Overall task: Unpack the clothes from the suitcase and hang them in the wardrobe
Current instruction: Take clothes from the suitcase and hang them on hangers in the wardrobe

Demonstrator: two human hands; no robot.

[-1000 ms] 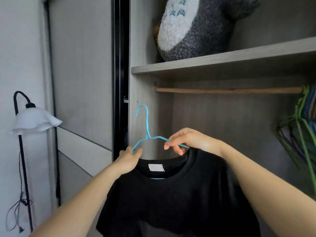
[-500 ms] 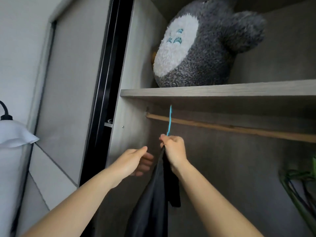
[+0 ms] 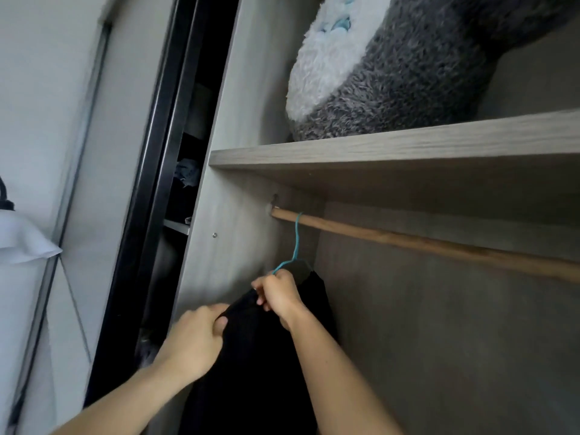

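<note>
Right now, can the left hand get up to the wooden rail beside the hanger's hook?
Probably yes. The left hand grips the black shirt below, and only air lies between it and the wooden rail beside the blue hanger's hook; it must let go first.

Thin turquoise wire hanger (image 3: 296,237), centre. Plain black fabric shirt (image 3: 266,356) at 6 o'clock. Round brown wooden rail (image 3: 408,243) at 3. Fluffy grey plush toy (image 3: 417,76) at 1, white patch w/ lt-blue marks. Pale grey wood-grain shelf (image 3: 408,142) betw. them. Flared white lampshade (image 3: 22,243) at 9.
</note>
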